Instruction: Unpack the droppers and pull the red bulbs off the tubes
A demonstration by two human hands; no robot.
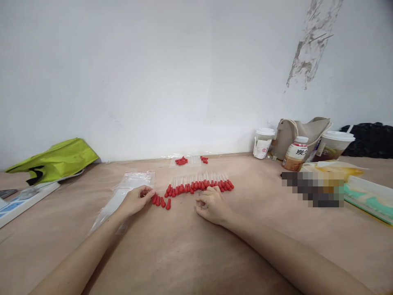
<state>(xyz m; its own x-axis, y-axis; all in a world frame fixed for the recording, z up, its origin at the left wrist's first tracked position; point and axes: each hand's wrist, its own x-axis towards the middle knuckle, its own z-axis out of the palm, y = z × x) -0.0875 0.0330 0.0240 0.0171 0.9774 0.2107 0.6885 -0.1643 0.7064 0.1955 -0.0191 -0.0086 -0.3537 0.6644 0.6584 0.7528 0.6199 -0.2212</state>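
My left hand (138,199) has its fingers closed, with the tips at the leftmost of several loose red rubber bulbs (163,202). To the right, a row of droppers (199,185) with clear thin tubes and red bulbs lies on the brown table covering, bulbs toward me. My right hand (214,205) is curled just in front of that row, thumb and fingers drawn together. Something clear shows faintly by its fingers, but I cannot make out what it is. Beside my left hand lie clear zip bags (130,180), partly under the forearm.
Behind the row are a clear bag with red bulbs (181,161) and a few more. A green bag (63,159) and a power strip (29,200) lie left. At right stand a paper cup (262,144), a bottle (296,154), a drink cup (333,145) and a beige handbag (284,137).
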